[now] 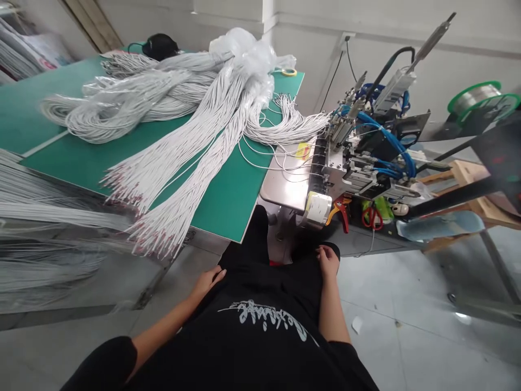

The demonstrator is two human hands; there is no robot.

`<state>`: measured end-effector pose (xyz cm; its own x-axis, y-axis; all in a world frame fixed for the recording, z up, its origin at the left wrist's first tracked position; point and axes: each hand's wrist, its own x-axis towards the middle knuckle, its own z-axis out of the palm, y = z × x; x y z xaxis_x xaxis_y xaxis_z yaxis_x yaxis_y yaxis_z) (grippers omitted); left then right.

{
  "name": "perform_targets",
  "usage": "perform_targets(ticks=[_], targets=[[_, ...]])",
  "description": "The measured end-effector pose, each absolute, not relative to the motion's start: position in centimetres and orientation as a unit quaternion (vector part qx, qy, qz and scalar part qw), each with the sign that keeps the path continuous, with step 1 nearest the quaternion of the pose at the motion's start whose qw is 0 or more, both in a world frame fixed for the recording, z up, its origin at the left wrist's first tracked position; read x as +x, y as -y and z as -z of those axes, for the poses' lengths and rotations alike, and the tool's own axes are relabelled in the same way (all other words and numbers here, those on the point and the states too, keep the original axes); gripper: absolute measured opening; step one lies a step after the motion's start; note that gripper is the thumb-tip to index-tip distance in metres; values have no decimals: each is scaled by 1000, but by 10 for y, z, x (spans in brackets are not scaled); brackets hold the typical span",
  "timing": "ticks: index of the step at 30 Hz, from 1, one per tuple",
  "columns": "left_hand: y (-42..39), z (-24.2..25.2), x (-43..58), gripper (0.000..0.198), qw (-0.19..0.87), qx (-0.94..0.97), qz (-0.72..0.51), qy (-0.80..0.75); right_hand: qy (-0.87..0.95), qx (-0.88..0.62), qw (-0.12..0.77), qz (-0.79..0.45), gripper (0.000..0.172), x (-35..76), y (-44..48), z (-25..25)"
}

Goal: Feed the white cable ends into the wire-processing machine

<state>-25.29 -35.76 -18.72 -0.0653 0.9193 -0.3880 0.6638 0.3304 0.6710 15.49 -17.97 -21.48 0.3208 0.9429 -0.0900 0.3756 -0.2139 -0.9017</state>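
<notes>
My left hand (pixel 209 282) rests against my left thigh with the thumb a little apart from the fingers and nothing in it. On my right leg, near the knee, lies my right hand (pixel 328 262), loosely bent, also holding nothing visible. In front of me, two long bundles of white cables (pixel 191 157) spread over a green table (pixel 228 212), their reddish tips hanging past its near edge. More white wires (pixel 285 127) run from the table to a machine (pixel 345 146) with metal cylinders and blue air tubes, several reaching its front.
Coiled cable bundles (pixel 122 106) and clear plastic bags (pixel 244 49) lie farther back on the table. Red-handled scissors (pixel 372 217) and an orange clamp (pixel 341 212) sit below the machine. A green-rimmed wire spool (pixel 476 100) stands right. More cables (pixel 49 206) are at left.
</notes>
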Motion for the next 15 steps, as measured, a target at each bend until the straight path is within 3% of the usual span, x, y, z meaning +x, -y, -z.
perform_targets(ticks=[8,15], targets=[[347,208,-245,44,392,567,-213,-693,470,-686,445,-333,53,141,175,200],[330,223,-247,50,365,597,-199,-686,348,-630,605,-340,32,144,172,212]])
